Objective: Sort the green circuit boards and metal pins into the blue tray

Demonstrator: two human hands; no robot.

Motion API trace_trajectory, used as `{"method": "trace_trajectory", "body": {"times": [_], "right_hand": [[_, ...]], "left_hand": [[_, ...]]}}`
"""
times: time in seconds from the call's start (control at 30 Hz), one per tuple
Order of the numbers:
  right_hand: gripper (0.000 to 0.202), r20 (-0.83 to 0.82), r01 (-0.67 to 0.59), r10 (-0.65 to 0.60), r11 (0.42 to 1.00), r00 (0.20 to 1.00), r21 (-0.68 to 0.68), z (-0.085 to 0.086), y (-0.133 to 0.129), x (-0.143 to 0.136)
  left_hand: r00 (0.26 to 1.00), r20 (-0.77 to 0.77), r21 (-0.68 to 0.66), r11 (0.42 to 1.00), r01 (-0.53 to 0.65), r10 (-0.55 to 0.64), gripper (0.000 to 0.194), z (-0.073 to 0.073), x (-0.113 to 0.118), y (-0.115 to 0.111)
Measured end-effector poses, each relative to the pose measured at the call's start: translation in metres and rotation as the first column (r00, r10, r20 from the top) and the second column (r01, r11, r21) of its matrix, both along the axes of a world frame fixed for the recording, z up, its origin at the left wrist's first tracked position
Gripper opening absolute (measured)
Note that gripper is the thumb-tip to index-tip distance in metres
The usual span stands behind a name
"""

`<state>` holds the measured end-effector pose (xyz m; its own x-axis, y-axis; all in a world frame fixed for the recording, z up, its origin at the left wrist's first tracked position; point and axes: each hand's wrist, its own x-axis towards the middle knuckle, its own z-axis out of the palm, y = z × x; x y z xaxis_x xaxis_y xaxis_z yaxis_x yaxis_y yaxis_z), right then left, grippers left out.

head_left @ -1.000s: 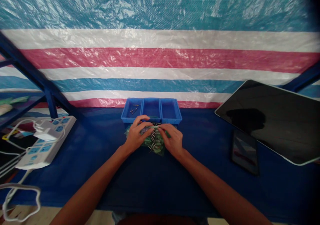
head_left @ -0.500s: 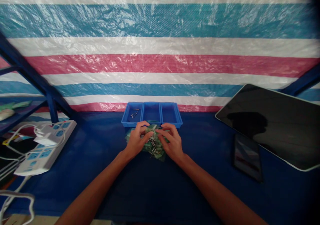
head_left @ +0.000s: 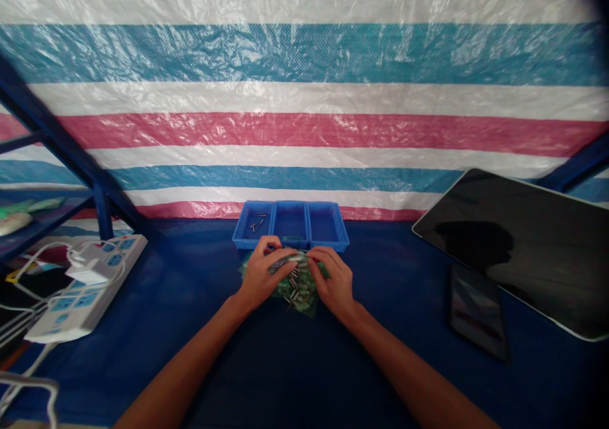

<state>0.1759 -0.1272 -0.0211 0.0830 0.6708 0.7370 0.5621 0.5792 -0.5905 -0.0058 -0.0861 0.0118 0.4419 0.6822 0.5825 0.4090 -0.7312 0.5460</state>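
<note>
A crumpled, see-through green plastic bag (head_left: 307, 301) lies on the blue table in front of me, with several thin metal pins or screws (head_left: 294, 280) showing in its middle; their exact kind is too small to tell. My left hand (head_left: 266, 271) grips the bag's left upper part between thumb and fingers. At the upper right edge, my right hand (head_left: 335, 281) pinches the plastic with thumb and fingertips. Just beyond both hands stands a blue tray (head_left: 291, 246) with three compartments. A few small metal pieces (head_left: 257, 223) lie in its left compartment.
On the left sits a white power strip (head_left: 66, 321) with a plugged-in adapter and cables. A dark flat screen (head_left: 537, 245) and a black phone-like device (head_left: 478, 315) lie to the right. Behind the table hangs a striped plastic sheet (head_left: 304, 131), with blue frame bars at both sides.
My right fingers have closed together at the bag's upper edge, and my left fingers have shifted on the plastic. The whole view has moved slightly, so everything sits a little lower.
</note>
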Motion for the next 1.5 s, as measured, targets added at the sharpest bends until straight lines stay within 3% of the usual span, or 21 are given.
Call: {"method": "trace_trajectory", "body": {"times": [0.07, 0.23, 0.37, 0.43, 0.5, 0.57, 0.67, 0.77, 0.93, 1.07, 1.23, 1.5], "right_hand": [[0.014, 0.000, 0.015, -0.015, 1.000, 1.000, -0.018, -0.002, 0.001, 0.000], [0.016, 0.019, 0.015, -0.015, 1.000, 1.000, -0.012, -0.002, 0.001, 0.000], [0.022, 0.012, 0.079, -0.079, 0.997, 0.997, 0.009, -0.001, 0.001, 0.000], [0.023, 0.018, 0.081, -0.081, 0.997, 0.997, 0.008, -0.002, 0.001, 0.000], [0.023, 0.027, 0.059, -0.059, 0.998, 0.998, 0.007, -0.002, 0.001, 0.000], [0.023, 0.035, 0.032, -0.032, 0.999, 0.999, 0.004, -0.003, 0.001, 0.000], [0.024, 0.041, 0.006, -0.005, 1.000, 0.999, -0.013, -0.005, 0.001, 0.001], [0.024, 0.043, 0.015, -0.014, 1.000, 0.999, -0.026, -0.006, 0.002, 0.002], [0.023, 0.067, 0.047, -0.045, 0.998, 0.997, -0.034, -0.005, 0.003, 0.004], [0.021, 0.110, 0.073, -0.069, 0.997, 0.992, -0.030, -0.004, 0.005, 0.004], [0.017, 0.252, 0.115, -0.100, 0.992, 0.962, -0.046, -0.004, 0.006, 0.003], [0.012, 0.397, 0.059, -0.020, 0.994, 0.918, -0.087, -0.002, 0.007, 0.001]], "left_hand": [[1.000, 0.002, 0.051, 0.999, -0.013, 0.013, 0.021, -0.004, 0.000, 0.002], [0.996, -0.059, 0.160, 0.984, 0.082, -0.073, 0.021, -0.006, 0.001, 0.005], [0.998, 0.032, 0.313, 0.947, -0.065, 0.058, 0.020, 0.008, 0.002, 0.013], [0.985, 0.113, 0.381, 0.910, -0.163, 0.129, 0.022, 0.019, 0.006, 0.023], [0.982, 0.114, 0.430, 0.883, -0.187, 0.152, 0.024, 0.031, 0.014, 0.038], [0.983, 0.028, 0.436, 0.882, -0.177, 0.184, 0.025, 0.040, 0.023, 0.055], [0.935, -0.247, 0.391, 0.909, -0.146, 0.256, 0.024, 0.045, 0.037, 0.071], [0.892, -0.364, 0.344, 0.929, -0.137, 0.267, 0.032, 0.041, 0.041, 0.064], [0.899, -0.429, 0.271, 0.962, 0.033, 0.090, 0.022, 0.025, 0.029, 0.026], [0.912, -0.400, 0.211, 0.977, -0.001, 0.087, 0.020, 0.010, 0.013, 0.008], [0.899, -0.436, 0.179, 0.983, 0.050, 0.034, 0.021, 0.001, -0.001, 0.008], [0.861, -0.508, 0.182, 0.974, 0.137, -0.026, 0.019, -0.014, -0.007, 0.015]]}}
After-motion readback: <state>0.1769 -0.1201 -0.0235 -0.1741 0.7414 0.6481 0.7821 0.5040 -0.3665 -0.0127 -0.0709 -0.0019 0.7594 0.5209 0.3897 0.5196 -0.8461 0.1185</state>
